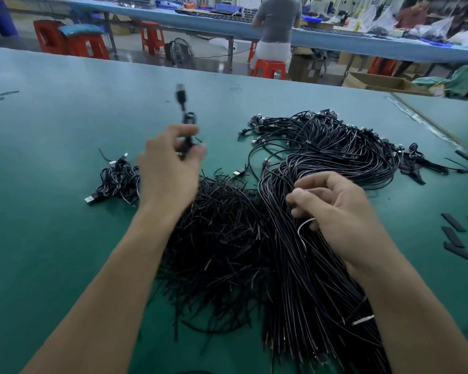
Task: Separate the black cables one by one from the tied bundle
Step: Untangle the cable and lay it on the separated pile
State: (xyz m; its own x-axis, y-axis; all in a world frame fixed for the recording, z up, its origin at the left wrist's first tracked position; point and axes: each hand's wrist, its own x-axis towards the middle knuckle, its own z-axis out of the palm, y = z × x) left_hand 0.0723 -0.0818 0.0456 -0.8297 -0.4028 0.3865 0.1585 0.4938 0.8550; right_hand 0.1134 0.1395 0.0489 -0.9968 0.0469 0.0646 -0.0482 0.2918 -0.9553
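Note:
A large bundle of black cables (330,163) lies across the green table (65,130), running from connector ends at the back right down to the front edge. My right hand (335,209) rests on the bundle with curled fingers that pinch a few strands. My left hand (170,168) is raised above the table and grips one coiled black cable (185,122), blurred, with its plug pointing up. A heap of short black cable pieces (222,238) lies between my forearms.
A small pile of coiled black cables (116,179) with USB plugs lies left of my left hand. Flat black strips (454,236) are scattered at the right. A person sits on a red stool (269,68) at a far bench.

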